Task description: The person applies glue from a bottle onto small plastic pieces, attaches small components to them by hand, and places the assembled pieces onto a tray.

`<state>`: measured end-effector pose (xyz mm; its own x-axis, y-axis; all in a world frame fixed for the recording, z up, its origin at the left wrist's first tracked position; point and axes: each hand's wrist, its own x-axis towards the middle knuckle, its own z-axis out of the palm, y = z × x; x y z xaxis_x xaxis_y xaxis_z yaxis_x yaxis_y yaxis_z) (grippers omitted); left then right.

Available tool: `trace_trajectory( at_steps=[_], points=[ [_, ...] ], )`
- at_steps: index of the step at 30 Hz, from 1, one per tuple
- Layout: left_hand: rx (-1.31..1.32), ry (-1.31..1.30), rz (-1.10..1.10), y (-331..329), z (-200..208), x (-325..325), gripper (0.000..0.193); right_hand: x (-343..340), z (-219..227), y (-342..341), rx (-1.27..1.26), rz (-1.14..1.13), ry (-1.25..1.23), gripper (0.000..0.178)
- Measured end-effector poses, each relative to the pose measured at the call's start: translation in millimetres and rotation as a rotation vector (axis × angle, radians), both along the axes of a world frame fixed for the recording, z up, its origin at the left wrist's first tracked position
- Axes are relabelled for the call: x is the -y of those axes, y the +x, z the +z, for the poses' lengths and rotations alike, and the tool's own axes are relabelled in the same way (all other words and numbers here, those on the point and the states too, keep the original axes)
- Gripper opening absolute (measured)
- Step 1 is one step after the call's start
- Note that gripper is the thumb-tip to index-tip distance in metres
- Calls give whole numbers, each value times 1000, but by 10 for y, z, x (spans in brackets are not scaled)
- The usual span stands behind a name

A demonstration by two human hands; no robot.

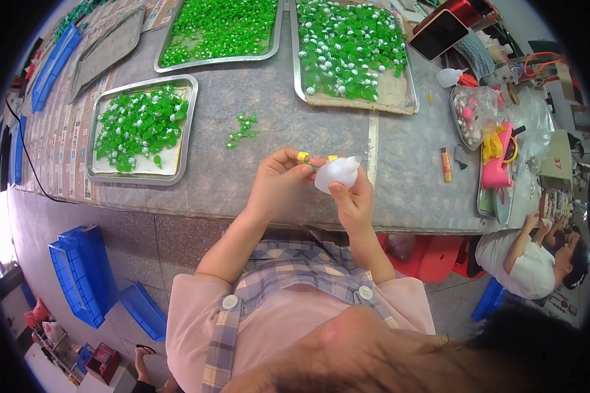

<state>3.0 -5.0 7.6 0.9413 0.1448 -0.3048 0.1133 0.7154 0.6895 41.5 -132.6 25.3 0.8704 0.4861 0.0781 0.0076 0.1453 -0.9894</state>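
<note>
Over the near edge of the table, my left hand (pixel 275 179) is closed in a pinch on a small green piece (pixel 313 168), mostly hidden by the fingers. Wrapped round a white squeeze bottle (pixel 335 177) with a tapered nozzle is my right hand (pixel 356 204); the bottle is tilted close beside the left fingertips. Yellow bands circle fingers of both hands. Beyond them lies a little cluster of green pieces (pixel 244 129) with white spots. To the left, a metal tray (pixel 188 134) holds a heap of green pieces with white round parts.
Two larger metal trays, one at the back middle (pixel 216 63) and one at the back right (pixel 360 107), hold many green pieces. A glue stick (pixel 446 164), a pink tool (pixel 497 160) and a phone-like screen (pixel 438 34) are on the right. Another person (pixel 528 265) sits at far right.
</note>
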Motion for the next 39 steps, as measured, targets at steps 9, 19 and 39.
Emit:
trace_trajectory(
  at_steps=[9,19,39],
  points=[
    [-16,-169,13,-41,-93,-42,8,97,2,73,-5,-49,65,35],
    [14,-309,17,-30,-107,-34,15,257,98,168,156,-421,137,40],
    [5,-268,21,-51,-101,-44,7,209,171,140,373,-369,-33,32]
  ],
)
